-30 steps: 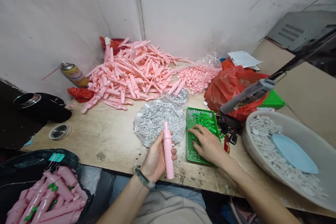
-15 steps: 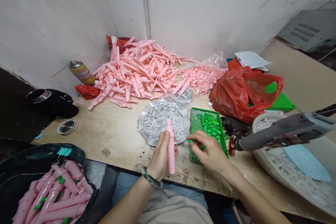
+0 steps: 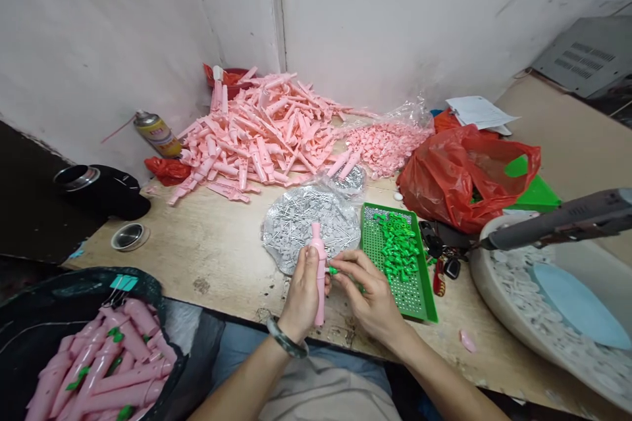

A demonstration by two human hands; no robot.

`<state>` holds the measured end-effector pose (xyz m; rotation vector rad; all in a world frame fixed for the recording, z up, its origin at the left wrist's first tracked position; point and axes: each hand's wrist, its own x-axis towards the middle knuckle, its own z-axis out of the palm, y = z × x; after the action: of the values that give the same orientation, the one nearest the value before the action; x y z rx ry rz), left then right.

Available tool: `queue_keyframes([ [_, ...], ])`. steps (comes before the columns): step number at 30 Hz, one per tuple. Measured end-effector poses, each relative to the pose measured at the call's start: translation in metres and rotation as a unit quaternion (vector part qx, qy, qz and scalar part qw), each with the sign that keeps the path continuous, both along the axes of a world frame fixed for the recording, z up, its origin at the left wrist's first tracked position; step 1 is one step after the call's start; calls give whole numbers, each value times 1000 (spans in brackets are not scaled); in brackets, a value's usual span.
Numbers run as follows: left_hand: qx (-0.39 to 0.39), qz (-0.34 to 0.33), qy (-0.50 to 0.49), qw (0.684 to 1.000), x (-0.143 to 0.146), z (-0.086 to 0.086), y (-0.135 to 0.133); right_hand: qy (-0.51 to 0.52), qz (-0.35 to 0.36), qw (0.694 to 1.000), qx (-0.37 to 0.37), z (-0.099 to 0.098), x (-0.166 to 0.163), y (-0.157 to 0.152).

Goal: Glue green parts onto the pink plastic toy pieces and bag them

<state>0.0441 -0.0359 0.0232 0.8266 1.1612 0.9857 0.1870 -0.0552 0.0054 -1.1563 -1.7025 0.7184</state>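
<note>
Left hand [image 3: 303, 289] gripping upright pink tube [image 3: 319, 273], right hand [image 3: 368, 293] pinching green clip [image 3: 333, 270] beside it

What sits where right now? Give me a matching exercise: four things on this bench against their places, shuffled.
Things:
1. pink tube
2. green piece
3. spray can
4. green tray

Places:
A. by the wall, left of the pink pile
B. upright in the grip of the left hand
C. pinched by the right hand
D. flat on the bench, right of both hands

Pairs: 1-B, 2-C, 3-A, 4-D
</note>
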Motion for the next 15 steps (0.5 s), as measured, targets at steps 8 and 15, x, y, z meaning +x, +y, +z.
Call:
queue_keyframes([
  [8, 62, 27, 123, 990, 2, -5, -8, 162, -53, 981, -89, -7, -17, -6],
  [15, 185, 68, 251, 948, 4, -21, -25, 303, -45, 906, -291, 0, -25, -6],
])
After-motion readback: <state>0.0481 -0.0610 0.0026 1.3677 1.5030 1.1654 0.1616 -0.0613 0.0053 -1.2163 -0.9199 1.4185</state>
